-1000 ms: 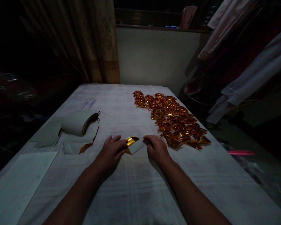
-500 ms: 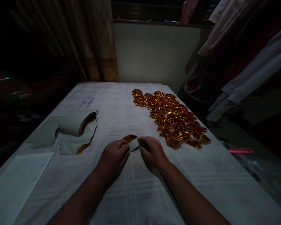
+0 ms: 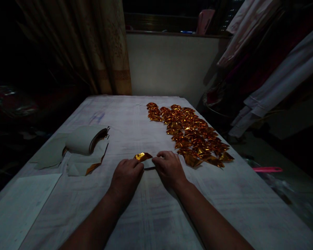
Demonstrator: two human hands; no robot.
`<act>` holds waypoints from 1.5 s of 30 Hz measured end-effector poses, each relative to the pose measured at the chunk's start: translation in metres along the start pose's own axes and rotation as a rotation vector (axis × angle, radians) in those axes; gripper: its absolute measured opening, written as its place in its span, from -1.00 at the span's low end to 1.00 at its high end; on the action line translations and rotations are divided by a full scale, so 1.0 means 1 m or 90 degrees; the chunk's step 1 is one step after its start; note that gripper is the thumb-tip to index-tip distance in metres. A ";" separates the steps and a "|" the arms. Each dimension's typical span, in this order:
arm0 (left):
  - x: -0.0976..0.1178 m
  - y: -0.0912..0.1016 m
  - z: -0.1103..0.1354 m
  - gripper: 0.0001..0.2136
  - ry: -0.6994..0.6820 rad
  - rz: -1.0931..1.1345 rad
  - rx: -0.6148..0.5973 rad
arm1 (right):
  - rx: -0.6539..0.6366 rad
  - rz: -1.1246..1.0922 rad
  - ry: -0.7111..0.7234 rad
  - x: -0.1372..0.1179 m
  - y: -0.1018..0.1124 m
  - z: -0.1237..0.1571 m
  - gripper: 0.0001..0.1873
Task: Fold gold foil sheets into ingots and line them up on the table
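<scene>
Between my two hands, low over the cloth-covered table (image 3: pixel 135 135), is a sheet of gold foil paper (image 3: pixel 143 156), partly folded, with its pale back facing me along the near strip. My left hand (image 3: pixel 126 175) has its fingers closed on the left end of the sheet. On the other end, the fingertips of my right hand (image 3: pixel 169 166) pinch the paper. Fingers cover both ends, so the whole shape of the fold is hidden. Just right of my right hand lies a spread of folded gold foil pieces (image 3: pixel 195 133), several rows deep.
A curled stack of foil paper (image 3: pixel 79 139), pale side up, lies at the left with loose sheets beside it. Nearer is a flat white sheet (image 3: pixel 23 201). Clothes (image 3: pixel 276 86) hang at the right, past the table edge. A pink handle (image 3: pixel 267 169) shows below them.
The paper strip between my hands lies flatter, and its gold part shows brighter behind it. My hands stay nearly in place. The whole view has shifted slightly.
</scene>
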State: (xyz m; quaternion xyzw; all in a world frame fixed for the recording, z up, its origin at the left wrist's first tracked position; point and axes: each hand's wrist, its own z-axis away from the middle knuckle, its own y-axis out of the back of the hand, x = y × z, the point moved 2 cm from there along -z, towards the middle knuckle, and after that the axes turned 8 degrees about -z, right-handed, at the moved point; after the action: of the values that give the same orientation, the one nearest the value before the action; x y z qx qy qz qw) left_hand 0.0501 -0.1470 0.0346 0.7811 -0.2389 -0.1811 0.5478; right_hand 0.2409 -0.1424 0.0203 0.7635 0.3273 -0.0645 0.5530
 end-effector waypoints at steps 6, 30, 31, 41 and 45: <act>-0.014 -0.001 0.006 -0.82 -0.040 0.088 0.007 | -0.018 -0.014 0.060 -0.003 -0.006 0.003 -0.83; -0.014 -0.001 0.009 -0.81 -0.056 0.114 0.021 | -0.007 -0.051 0.147 -0.012 -0.009 -0.003 -0.90; -0.012 0.000 0.008 -0.81 -0.055 0.110 0.019 | -0.001 -0.063 0.145 -0.012 -0.010 -0.003 -0.90; -0.007 -0.001 0.008 -0.83 -0.061 0.165 0.021 | 0.009 -0.105 0.071 0.004 -0.011 -0.001 -0.87; -0.008 0.000 0.006 -0.82 -0.067 0.180 0.039 | -0.003 -0.110 0.033 0.010 -0.012 -0.003 -0.87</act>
State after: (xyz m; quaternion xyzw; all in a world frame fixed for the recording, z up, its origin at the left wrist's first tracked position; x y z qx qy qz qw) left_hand 0.0398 -0.1472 0.0325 0.7453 -0.3805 -0.1354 0.5304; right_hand 0.2412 -0.1334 0.0070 0.7326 0.4063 -0.0918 0.5383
